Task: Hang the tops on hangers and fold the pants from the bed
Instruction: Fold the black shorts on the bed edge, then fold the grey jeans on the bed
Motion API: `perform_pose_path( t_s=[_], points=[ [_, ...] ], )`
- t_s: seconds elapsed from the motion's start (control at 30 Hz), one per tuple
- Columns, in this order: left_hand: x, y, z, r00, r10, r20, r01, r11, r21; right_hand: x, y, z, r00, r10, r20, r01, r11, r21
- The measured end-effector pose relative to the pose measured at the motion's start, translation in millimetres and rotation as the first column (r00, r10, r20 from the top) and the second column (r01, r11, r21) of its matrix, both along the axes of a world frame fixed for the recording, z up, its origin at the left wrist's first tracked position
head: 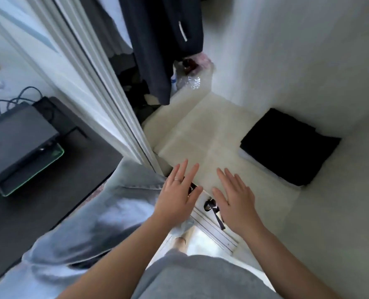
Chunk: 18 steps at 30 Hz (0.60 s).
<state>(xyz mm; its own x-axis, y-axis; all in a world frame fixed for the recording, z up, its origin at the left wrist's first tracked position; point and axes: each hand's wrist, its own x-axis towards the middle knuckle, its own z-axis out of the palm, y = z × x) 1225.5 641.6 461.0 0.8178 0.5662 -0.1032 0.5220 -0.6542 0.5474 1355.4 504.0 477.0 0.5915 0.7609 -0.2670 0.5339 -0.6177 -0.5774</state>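
Note:
A folded black garment [288, 145] lies on the pale closet shelf [203, 130], at its right against the wall. A light blue denim garment [105, 212] hangs draped at lower left, beside the white door frame. My left hand [177, 190] hovers flat with straight fingers at the shelf's front edge, a ring on one finger. My right hand [235, 197] is spread flat just right of it, over the shelf's near edge. Neither hand holds anything. Dark tops [162, 46] hang in the closet above the shelf's far end.
A white door frame [105, 87] runs diagonally at left. Beyond it a dark desk [49, 186] carries a dark device [17, 143] with cables. Plastic-wrapped items [190, 74] sit at the shelf's back. A black ribbon [213, 210] hangs below the shelf's front edge.

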Motion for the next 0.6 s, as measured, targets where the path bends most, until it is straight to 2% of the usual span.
perform_pose_path(
  t_s=[0.17, 0.27, 0.43, 0.6],
  points=[
    [-76, -39, 1, 0.977, 0.213, -0.024, -0.214, 0.976, -0.038, -42, 7, -4, 0.977, 0.194, -0.085, -0.190, 0.980, 0.062],
    [-129, -64, 1, 0.933, 0.356, -0.044, -0.358, 0.931, -0.064, -71, 8, -3, 0.938, 0.327, -0.116, -0.313, 0.941, 0.126],
    [-204, -99, -1, 0.759, 0.646, -0.080, -0.650, 0.747, -0.139, -116, 13, -3, 0.853, 0.480, -0.206, -0.451, 0.876, 0.172],
    [-271, -125, -3, 0.593, 0.801, -0.084, -0.803, 0.580, -0.136, -164, 26, -2, 0.749, 0.594, -0.293, -0.554, 0.805, 0.215]
  ],
)
